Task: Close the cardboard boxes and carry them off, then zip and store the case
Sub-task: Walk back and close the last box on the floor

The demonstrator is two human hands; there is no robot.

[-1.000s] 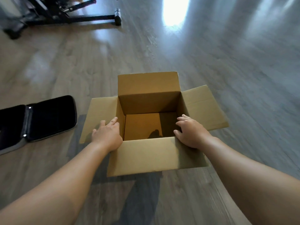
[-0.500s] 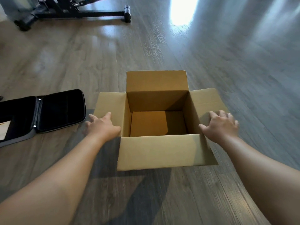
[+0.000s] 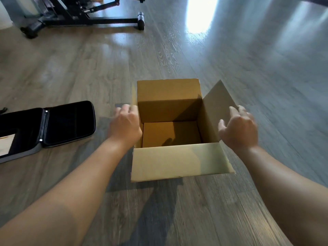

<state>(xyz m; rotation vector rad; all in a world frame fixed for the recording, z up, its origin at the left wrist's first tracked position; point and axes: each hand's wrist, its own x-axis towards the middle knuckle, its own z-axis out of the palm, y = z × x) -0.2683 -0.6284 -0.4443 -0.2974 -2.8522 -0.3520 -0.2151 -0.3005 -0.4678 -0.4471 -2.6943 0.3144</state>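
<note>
Grey wood floor point(image 3: 248, 68) filled the frame, with a bright glare at the upper middle. One box point(image 3: 179, 162) stood at the centre, open at the top and bare inside, with four flaps. Its far flap point(image 3: 167, 91) stood upright and the near flap point(image 3: 179, 161) lay folded outward toward the camera. The right flap point(image 3: 215, 110) was raised at a slant and the left flap point(image 3: 133, 96) stood nearly edge-on, blurred.

Two bare forearms reached in from the bottom corners. The left hand point(image 3: 125, 126) was at the left flap, fingers loosely spread on its outer side; whether it gripped the cardboard could not be told. The right hand point(image 3: 238, 128) had its fingers spread behind the right flap's edge, thumb apart, clamped on nothing.

One black case point(image 3: 46, 126) lay unzipped and flat at the left edge, well apart from the box, a pale sheet showing in its nearer half. One black metal frame point(image 3: 85, 16) with a foot bar stood at the upper left.
</note>
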